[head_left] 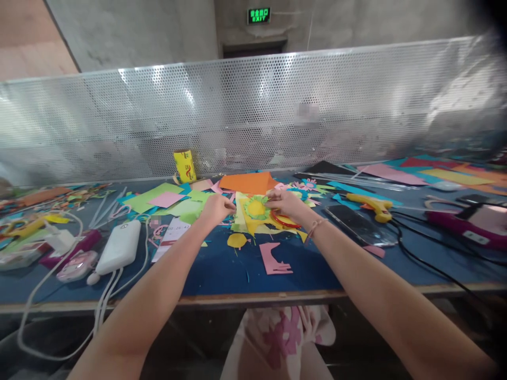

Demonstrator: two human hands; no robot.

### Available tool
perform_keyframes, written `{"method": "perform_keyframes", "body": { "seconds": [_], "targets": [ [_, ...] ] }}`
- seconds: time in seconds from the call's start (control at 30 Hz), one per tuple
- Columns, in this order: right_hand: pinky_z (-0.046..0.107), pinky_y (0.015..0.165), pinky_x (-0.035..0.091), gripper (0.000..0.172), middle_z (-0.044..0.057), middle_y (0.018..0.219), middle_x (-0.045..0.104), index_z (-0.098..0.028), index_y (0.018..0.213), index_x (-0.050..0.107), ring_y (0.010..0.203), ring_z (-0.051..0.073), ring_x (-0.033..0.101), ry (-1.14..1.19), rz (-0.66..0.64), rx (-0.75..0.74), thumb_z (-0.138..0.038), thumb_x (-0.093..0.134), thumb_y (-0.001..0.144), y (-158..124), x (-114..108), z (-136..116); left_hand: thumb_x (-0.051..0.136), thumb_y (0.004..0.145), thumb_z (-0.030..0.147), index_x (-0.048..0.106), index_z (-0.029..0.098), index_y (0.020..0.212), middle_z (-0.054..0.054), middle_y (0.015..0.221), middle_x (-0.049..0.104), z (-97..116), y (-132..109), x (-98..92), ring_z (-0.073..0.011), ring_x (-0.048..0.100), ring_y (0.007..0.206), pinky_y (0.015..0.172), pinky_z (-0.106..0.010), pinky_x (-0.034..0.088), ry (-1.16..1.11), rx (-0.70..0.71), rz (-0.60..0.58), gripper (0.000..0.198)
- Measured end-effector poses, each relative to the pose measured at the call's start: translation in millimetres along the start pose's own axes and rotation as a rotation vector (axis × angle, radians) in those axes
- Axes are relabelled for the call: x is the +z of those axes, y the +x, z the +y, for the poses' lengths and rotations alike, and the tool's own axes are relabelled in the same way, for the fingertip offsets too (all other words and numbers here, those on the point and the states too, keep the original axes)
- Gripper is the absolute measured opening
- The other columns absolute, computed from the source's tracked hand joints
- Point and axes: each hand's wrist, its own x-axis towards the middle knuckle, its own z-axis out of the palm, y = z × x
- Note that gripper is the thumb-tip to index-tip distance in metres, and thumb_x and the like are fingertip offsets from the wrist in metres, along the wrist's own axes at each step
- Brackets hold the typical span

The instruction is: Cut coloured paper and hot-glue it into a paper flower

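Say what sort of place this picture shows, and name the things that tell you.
Probably a paper-craft workbench in a bare workshop: coloured paper scraps litter the blue table, a yellow glue gun lies to the right, and the left hand and right hand pinch a paper flower.

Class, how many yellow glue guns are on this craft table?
2. One yellow glue gun lies right of the right hand, beside the phone; another lies far left on the table. Clutter may hide more.

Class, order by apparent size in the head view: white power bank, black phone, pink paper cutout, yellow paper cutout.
1. white power bank and black phone: too alike to rank
2. pink paper cutout
3. yellow paper cutout
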Motion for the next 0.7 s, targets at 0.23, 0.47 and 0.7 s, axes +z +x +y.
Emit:
{"method": "perform_keyframes", "body": {
  "seconds": [0.23, 0.47, 0.7],
  "targets": [
    [0.021, 0.046, 0.042, 0.018, -0.003, 0.058, 0.051, -0.017, 0.072, 0.058, 0.05, 0.007, 0.048, -0.008, -0.112, 0.013, -0.015, 0.067, 0.057, 1, 3, 4, 0.051, 0.072, 0.018, 0.069, 0.017, 0.072, -0.006, 0.068, 0.067, 5, 1, -17.5, -0.0195, 0.06, 0.069, 0.065, -0.028, 0.042, 0.181, -0.022, 0.094, 0.018],
    [0.023, 0.05, 0.045, 0.02, 0.0, 0.062, 0.056, -0.015, 0.079, 0.058, 0.055, 0.009, 0.053, -0.098, -0.154, 0.005, -0.015, 0.065, 0.06, -5, 5, -2, 0.051, 0.071, 0.023, 0.068, 0.02, 0.074, -0.009, 0.079, 0.067, -5, 0, -11.5, -0.0214, 0.059, 0.078, 0.067, -0.028, 0.04, 0.345, -0.006, -0.005, 0.017],
    [0.027, 0.056, 0.046, 0.03, 0.004, 0.071, 0.063, -0.015, 0.089, 0.06, 0.061, 0.015, 0.058, -0.51, -0.213, -0.096, -0.02, 0.065, 0.06, -12, 7, -1, 0.062, 0.053, 0.017, 0.066, 0.02, 0.067, -0.004, 0.073, 0.066, -4, -5, 1.6, -0.0183, 0.058, 0.068, 0.06, -0.024, 0.04, 0.151, 0.089, -0.407, 0.014]
  ]
}}
